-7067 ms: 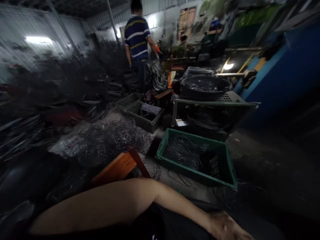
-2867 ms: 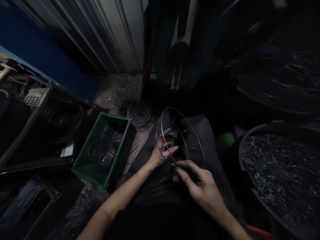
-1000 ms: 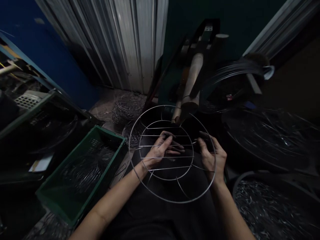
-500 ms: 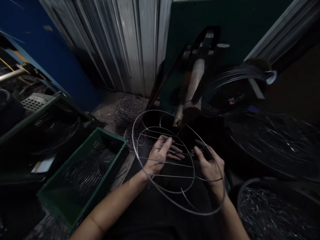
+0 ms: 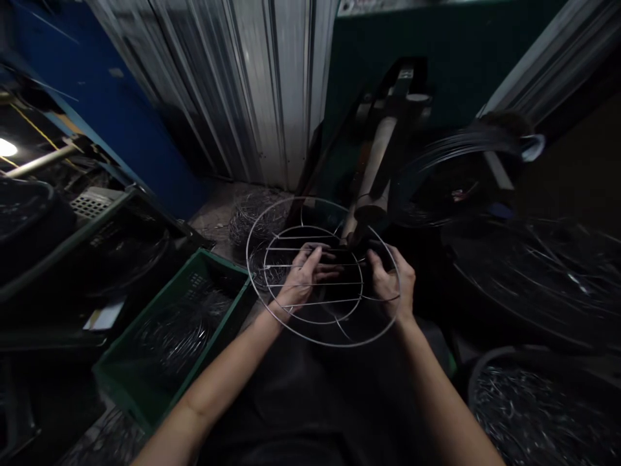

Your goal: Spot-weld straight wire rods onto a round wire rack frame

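- The round wire frame (image 5: 272, 310) is the landmark: an outer ring, a smaller inner ring and several straight cross wires, held up in front of the person, almost flat-on to the camera.
- The left hand (image 5: 305, 279) lies behind the frame's middle; its fingers (image 5: 317, 254) reach in among the cross wires and close around them, so this hand grips the frame.
- The right hand (image 5: 391, 281) is at the frame's right side, between the inner and outer ring; its fingers curl over a wire there, clamped on the frame as well.
- The two hands are near each other but apart, with dark space between them inside the inner ring.
- Just beyond the frame's top edge stands a dark machine (image 5: 388, 136) with a pale cylinder sloping down toward the frame; whether its tip touches the frame cannot be told.
- To the left of the frame and lower sits a green crate (image 5: 220, 323) with wire rings inside it.
- Behind the frame's upper left, piles of wire rings (image 5: 252, 213) lie on the floor by a corrugated metal wall (image 5: 262, 90).
- To the right of the frame lies a heap of dark wire coils (image 5: 533, 272).
- Below the frame's right, a dark tub (image 5: 478, 378) holds many short wire pieces.
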`<state>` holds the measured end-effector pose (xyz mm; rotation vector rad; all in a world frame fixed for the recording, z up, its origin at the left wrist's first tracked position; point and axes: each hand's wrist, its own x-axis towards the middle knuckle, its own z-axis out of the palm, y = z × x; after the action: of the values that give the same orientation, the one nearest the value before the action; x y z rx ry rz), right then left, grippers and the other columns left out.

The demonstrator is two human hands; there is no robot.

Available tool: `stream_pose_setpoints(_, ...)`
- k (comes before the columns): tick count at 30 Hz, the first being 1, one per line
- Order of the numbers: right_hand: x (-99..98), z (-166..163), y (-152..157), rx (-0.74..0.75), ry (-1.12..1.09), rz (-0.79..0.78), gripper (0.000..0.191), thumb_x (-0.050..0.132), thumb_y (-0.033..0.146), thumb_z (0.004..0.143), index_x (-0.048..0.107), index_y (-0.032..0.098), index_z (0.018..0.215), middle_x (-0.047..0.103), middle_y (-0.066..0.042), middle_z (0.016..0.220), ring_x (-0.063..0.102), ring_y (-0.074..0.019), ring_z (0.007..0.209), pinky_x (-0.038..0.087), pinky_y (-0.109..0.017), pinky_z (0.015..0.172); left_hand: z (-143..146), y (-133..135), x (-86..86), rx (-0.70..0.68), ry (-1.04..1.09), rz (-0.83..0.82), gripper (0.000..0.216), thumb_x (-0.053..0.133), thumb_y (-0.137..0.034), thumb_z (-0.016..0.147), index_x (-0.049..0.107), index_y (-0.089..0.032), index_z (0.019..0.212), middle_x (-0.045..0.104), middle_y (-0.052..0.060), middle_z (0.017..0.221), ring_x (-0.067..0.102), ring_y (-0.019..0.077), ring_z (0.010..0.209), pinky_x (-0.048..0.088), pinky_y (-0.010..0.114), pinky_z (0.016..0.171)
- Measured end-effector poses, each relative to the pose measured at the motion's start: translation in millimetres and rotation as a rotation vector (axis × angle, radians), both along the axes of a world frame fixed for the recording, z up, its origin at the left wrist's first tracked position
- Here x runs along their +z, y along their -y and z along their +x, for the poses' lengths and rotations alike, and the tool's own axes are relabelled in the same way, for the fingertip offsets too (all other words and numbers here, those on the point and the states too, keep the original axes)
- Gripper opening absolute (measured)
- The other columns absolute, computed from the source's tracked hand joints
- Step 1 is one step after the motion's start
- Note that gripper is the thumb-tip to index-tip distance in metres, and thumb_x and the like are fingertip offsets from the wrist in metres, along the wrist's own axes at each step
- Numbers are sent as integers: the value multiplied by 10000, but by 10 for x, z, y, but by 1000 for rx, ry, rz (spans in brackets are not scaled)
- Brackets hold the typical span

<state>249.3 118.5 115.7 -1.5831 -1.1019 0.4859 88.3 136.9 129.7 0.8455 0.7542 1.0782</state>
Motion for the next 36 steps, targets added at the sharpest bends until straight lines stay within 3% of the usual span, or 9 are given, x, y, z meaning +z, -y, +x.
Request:
stream_pose_setpoints(3,-58,45,-57,-22,-16,12,362,607,458,736,627,185,972,655,-54,915,606,-190,822,475,-310,741,-13,41,-217,-64,101,-87,391,613,-426,787,450,-174,1038,668,55,838,683,200,820,544,288,713)
stream_pose_setpoints(5,-68,70,-68,-50,-51,22,342,639,464,705,610,170,878,641,-42,829,588,-169,742,464,-282,668,-6,73,-265,-79,135,-77,385,621,-404,789,444,-182,1049,680,65,863,680,203,853,541,288,728)
stream_pose_setpoints(9,-23,93,-67,11,-18,-22,288,631,457,712,589,175,752,616,-20,752,559,-147,693,437,-256,632,5,107,-227,-60,145,-72,346,627,-368,790,455,-181,1025,690,68,887,680,195,856,537,278,734)
stream_pose_setpoints(15,63,59,-112,26,129,-75,266,563,461,769,602,206,834,617,-12,776,507,-126,603,395,-251,565,-13,80,-135,3,122,-47,362,625,-371,783,459,-176,1039,692,72,873,684,202,816,541,301,720)
stream_pose_setpoints(22,56,73,-241,35,126,-19,254,575,454,761,594,209,821,629,-23,813,566,-168,747,430,-278,670,6,-31,-104,-12,127,-36,353,614,-361,790,454,-166,1037,683,101,948,680,208,849,538,322,755)
stream_pose_setpoints(36,46,51,-374,74,93,37,253,572,417,784,612,191,890,646,-33,871,585,-163,770,445,-282,727,-26,-132,-150,-39,103,8,296,575,-333,826,452,-167,1039,687,92,923,678,198,859,535,302,756)
